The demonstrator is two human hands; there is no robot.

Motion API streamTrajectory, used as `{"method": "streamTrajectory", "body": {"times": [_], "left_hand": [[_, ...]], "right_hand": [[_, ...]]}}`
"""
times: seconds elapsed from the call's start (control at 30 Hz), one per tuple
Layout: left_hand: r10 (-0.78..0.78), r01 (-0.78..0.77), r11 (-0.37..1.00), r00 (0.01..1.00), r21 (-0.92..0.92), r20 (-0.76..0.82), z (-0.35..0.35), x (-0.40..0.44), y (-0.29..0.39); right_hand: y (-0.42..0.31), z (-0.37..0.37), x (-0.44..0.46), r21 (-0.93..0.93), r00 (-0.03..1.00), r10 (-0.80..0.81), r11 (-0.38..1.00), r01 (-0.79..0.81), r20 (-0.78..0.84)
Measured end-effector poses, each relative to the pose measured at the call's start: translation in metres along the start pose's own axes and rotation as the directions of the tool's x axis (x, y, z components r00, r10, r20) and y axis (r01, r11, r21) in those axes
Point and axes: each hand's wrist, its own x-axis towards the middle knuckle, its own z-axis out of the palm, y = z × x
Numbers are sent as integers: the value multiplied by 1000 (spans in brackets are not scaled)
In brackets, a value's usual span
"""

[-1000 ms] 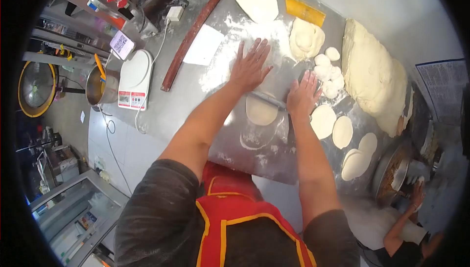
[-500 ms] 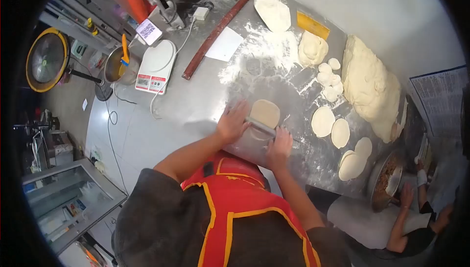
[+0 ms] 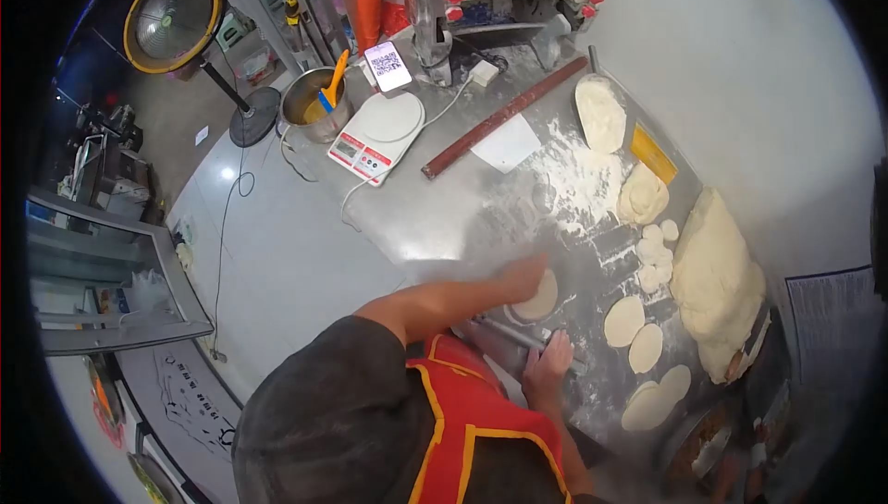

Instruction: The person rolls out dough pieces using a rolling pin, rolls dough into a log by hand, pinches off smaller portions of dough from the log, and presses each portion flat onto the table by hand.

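While the left hand is placed at the far-left edge of a flat dough round, the right hand is laid across the slim metal rolling pin, towards its right end. The dough round is set on the metal worktable, just beyond the pin as seen from the red apron. From the left fingers, the exposed part of the round is found to the right and nearer the body; from the right fingers, it is found ahead and a little to the left. The pin's long axis is slanted, with its left end farther from the body and its right end nearer, so that the near side of the round is faced by the pin. The round is reached most closely by the left hand, the pin by the right.

The left fingers are blurred and partly hidden, and whether the dough edge is pinched or merely touched cannot be told. The right fingers are bent over the pin, but whether they are clenched around it cannot be made out.

To the right, separate flat rounds are laid out, two of them overlapping. Beyond these, small dough pieces are clustered beside a large dough mass, and loose flour is scattered.
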Motion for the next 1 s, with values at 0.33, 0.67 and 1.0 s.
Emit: {"method": "streamTrajectory", "body": {"times": [0.33,0.67,1.0], "left_hand": [[-106,12,942,959,334,264,7,49,37],[-63,40,990,985,138,163,11,11,-6],[-14,16,999,999,31,-45,17,29,-21]], "right_hand": [[21,18,167,-122,962,263,960,-253,72],[16,43,69,-271,992,-23,962,-11,-124],[-13,14,36,-70,994,66,996,-60,82]]}}
